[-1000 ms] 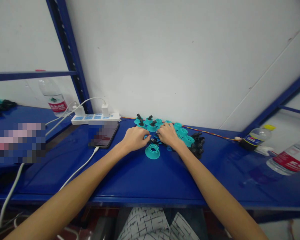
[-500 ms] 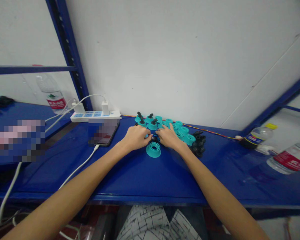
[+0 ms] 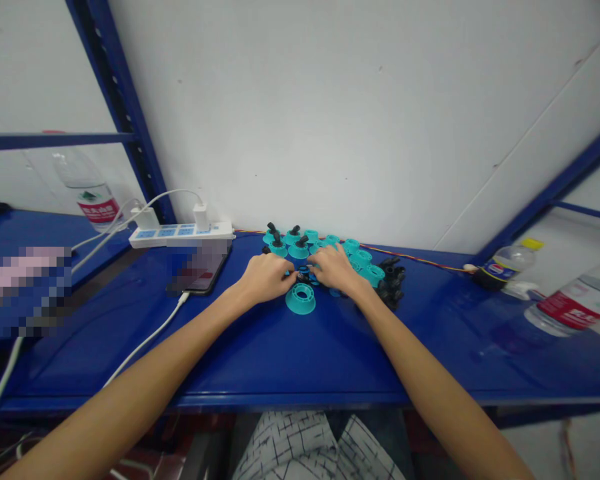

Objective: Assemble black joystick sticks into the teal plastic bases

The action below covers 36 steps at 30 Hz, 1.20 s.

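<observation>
Between my two hands is a small black part [image 3: 304, 276], mostly covered by the fingers, so its kind is unclear. My left hand [image 3: 267, 277] is closed, thumb and forefinger pinching it from the left. From the right, the curled fingers of my right hand [image 3: 334, 268] grip the same part. Just in front of them a teal cone-shaped ring [image 3: 300, 304] sits on the blue table, its wide rim down. Behind the hands stand several teal rings with black angled pieces [image 3: 299, 249] in them. More teal rings [image 3: 363, 258] lie behind my right hand.
Loose black pieces [image 3: 393, 283] are heaped right of the rings. A phone [image 3: 213, 270] on a white cable and a power strip [image 3: 183, 233] lie at left. Bottles [image 3: 505, 267] stand at right, another bottle [image 3: 93, 193] at back left. A thin wire [image 3: 420, 261] runs along the wall.
The view has shifted slightly, so the scene sits a little further left. Both hands stay together at the small black part, with only slight finger movement.
</observation>
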{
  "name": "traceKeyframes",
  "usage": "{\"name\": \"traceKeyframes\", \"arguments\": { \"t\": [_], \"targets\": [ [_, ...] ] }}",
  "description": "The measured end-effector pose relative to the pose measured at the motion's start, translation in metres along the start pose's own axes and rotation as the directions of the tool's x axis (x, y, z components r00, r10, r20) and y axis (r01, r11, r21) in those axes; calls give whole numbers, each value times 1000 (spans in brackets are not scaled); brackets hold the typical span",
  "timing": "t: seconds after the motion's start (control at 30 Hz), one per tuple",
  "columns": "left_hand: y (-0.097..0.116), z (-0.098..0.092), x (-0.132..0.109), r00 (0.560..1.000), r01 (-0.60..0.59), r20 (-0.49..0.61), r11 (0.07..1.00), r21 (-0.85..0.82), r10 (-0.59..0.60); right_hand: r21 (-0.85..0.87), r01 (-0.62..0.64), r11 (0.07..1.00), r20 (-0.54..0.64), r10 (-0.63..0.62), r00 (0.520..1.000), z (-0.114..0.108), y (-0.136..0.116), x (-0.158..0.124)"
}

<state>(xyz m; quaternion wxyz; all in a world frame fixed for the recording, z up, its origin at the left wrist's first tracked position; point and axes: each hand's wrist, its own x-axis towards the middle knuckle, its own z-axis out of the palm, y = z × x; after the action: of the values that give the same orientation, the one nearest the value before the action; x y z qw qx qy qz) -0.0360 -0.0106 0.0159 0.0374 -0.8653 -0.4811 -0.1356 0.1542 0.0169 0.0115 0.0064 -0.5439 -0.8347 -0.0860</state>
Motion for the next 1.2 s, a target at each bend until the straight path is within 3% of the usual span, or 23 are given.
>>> {"name": "traceKeyframes", "arguments": {
  "t": [0.27, 0.67, 0.87, 1.0, 1.2],
  "targets": [
    [-1, 3, 1, 1000, -16, 5, 1000, -3, 16, 140, 7, 990, 98, -21, 995, -6, 6, 7],
    [-1, 5, 3, 999, -27, 41, 1000, 16, 26, 286, 30, 958, 74, -53, 996, 1, 16, 12],
    [-2, 4, 3, 999, -33, 31, 999, 35, 32, 305, 56, 951, -4, -57, 998, -11, 22, 3],
    [-2, 3, 2, 998, -33, 50, 999, 17, 32, 306, 104, 946, 48, -125, 991, -19, 21, -7],
    [-1, 2, 1, 997, -29, 69, 999, 13, 28, 259, 72, 963, 108, -103, 989, -20, 11, -11]
  ]
}}
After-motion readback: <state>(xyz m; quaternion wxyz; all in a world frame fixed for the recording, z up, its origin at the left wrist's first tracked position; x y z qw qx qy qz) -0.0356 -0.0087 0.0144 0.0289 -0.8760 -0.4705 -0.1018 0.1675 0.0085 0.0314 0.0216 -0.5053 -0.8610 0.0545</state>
